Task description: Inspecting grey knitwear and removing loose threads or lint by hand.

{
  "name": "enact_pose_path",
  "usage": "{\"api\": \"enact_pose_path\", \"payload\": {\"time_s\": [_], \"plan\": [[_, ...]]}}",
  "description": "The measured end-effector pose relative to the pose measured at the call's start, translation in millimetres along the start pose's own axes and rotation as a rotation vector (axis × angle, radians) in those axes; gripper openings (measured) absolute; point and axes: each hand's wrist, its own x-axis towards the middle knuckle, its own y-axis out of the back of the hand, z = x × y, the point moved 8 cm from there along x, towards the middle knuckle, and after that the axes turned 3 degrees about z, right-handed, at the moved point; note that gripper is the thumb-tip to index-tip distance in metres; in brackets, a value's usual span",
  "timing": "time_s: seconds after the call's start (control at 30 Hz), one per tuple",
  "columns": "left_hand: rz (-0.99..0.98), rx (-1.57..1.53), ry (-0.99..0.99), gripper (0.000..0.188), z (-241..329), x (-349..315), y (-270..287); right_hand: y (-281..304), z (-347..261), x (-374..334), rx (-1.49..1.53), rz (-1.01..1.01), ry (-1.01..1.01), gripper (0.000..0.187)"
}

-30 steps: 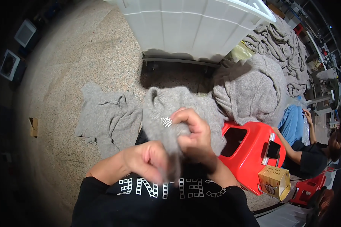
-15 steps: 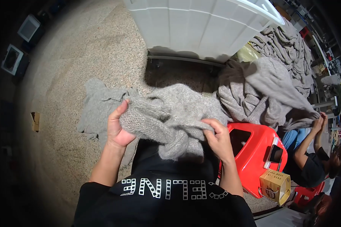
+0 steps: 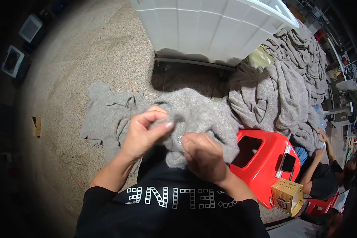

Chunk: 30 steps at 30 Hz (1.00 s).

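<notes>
A fluffy grey knitted piece [image 3: 200, 105] lies bunched over my lap. My left hand [image 3: 144, 133] is closed, thumb and fingers pinching a bit of the knit at the piece's left side. Close to it, my right hand [image 3: 204, 152] is closed with its fingertips against the same knit; some of its fingers are hidden and slightly blurred. At the right fingertips a small shiny patch [image 3: 179, 139] shows, too small to name. Another grey knitted piece [image 3: 107, 107] lies spread on the floor to the left, partly behind my left forearm.
A large white plastic bin [image 3: 198, 31] stands ahead. Heaped grey knits [image 3: 273, 93] lie to the right, where a co-worker's hands [image 3: 322, 142] touch them. A red plastic stool [image 3: 261, 166] at my right bears a phone [image 3: 288, 162]; a yellow-brown paper box [image 3: 287, 196] is beside it.
Both my hands have come closer together, the left moving right and the right moving left and down. The stretched knit between them has dropped into a bunch. The co-worker's lifted knit has come down.
</notes>
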Motion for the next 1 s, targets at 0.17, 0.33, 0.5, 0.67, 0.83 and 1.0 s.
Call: {"api": "enact_pose_path", "payload": {"time_s": [0.17, 0.33, 0.5, 0.67, 0.83, 1.0], "plan": [[-0.029, -0.170, 0.194, 0.008, -12, -6, -20, 0, 0, 5, -0.115, 0.118, 0.075, 0.026], [-0.049, -0.143, 0.244, 0.010, -18, -10, -20, 0, 2, 1, -0.187, 0.155, 0.095, 0.031], [-0.021, -0.044, 0.067, 0.012, -9, -7, -16, -2, 4, 0, -0.131, 0.191, 0.098, 0.030], [-0.132, 0.162, -0.150, 0.016, 6, -10, -20, -5, 5, -5, -0.108, 0.157, 0.055, 0.030], [-0.163, 0.235, -0.177, 0.015, 3, -8, -19, -8, 6, -4, -0.077, 0.138, -0.008, 0.028], [-0.212, 0.357, -0.207, 0.016, 4, -7, -20, -7, 21, 3, -0.027, 0.022, -0.135, 0.028]]}}
